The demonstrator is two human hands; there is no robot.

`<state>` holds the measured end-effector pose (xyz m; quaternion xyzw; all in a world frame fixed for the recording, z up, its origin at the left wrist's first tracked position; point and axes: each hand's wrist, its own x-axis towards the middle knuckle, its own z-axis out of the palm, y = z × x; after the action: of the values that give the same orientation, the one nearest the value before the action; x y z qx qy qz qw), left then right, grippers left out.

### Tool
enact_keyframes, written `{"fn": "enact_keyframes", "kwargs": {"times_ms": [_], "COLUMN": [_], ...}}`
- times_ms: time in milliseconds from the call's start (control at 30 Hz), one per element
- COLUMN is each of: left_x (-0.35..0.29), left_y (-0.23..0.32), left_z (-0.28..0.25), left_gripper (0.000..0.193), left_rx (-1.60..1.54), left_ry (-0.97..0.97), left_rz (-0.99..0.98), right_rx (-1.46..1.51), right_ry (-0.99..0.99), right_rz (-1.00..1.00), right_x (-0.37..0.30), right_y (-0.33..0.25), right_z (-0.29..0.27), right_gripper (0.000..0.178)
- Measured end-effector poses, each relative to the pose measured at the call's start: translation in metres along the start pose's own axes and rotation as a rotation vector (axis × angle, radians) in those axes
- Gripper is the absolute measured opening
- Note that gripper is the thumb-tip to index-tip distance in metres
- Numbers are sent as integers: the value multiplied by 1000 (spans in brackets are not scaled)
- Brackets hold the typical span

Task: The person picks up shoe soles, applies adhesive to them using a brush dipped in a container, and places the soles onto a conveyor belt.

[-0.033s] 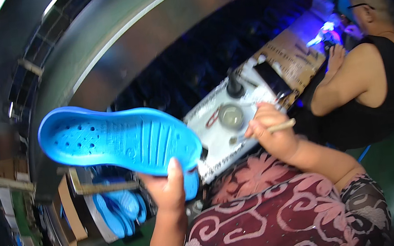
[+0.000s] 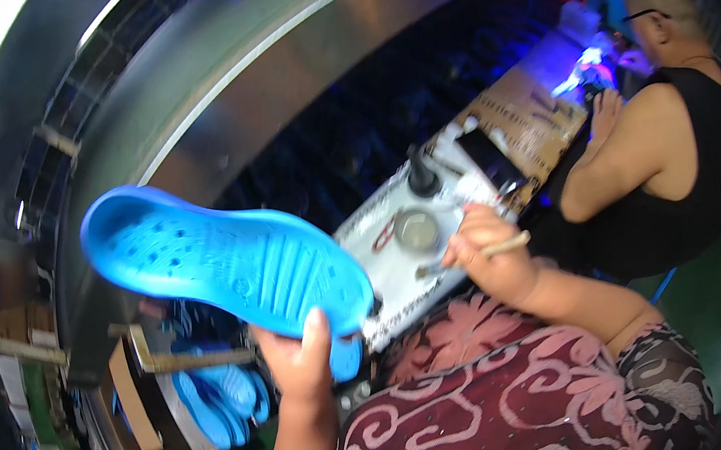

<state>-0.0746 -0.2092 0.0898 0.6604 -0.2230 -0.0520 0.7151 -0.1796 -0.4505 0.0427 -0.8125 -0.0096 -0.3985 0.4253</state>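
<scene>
The fingers of the left hand (image 2: 298, 361) grip a blue shoe sole (image 2: 235, 273) by its lower right end, the thumb pressed on the upper face and the others mostly hidden beneath. The fingers of the right hand (image 2: 494, 257) are closed around a pale-handled brush (image 2: 509, 244), whose handle slants slightly down toward the left; its tip is blurred, and I cannot tell whether it touches the tabletop (image 2: 387, 285).

The sole is held up left of the tabletop, its long axis running from upper left to lower right. The end with small holes points to the upper left, the ribbed end toward the tabletop, and the patterned face is turned up to view.

On the tabletop, a round container (image 2: 417, 231) holds something cloudy and greyish. Beside it lie a red loop (image 2: 384, 237) and, farther back, a black bottle (image 2: 422, 178) with a narrow top; its contents do not show.

At lower left, more blue soles (image 2: 211, 404) lie near an open carton (image 2: 133, 410), whose inside is hard to make out. Another blue piece (image 2: 347, 360) is partly covered by the held sole. At right, a co-worker (image 2: 675, 156) sits partly turned away.
</scene>
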Motion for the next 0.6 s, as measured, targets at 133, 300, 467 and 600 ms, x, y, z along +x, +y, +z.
{"fn": "enact_keyframes", "kwargs": {"times_ms": [133,300,467,600], "left_x": [24,121,230,188], "left_y": [54,72,114,116], "left_z": [37,156,289,303], "left_gripper": [76,70,39,50], "left_rx": [-281,-296,-716,-656], "left_ry": [-596,-927,-577,-657], "left_rz": [-439,-326,-377,-285], "right_rx": [-20,-21,8,5], "right_ry": [73,135,163,225], "right_rz": [2,205,247,304], "right_x": [-12,-28,-27,-37], "right_y": [15,28,37,56], "right_z": [-22,-50,-68,-77], "right_gripper": [29,24,25,25]}}
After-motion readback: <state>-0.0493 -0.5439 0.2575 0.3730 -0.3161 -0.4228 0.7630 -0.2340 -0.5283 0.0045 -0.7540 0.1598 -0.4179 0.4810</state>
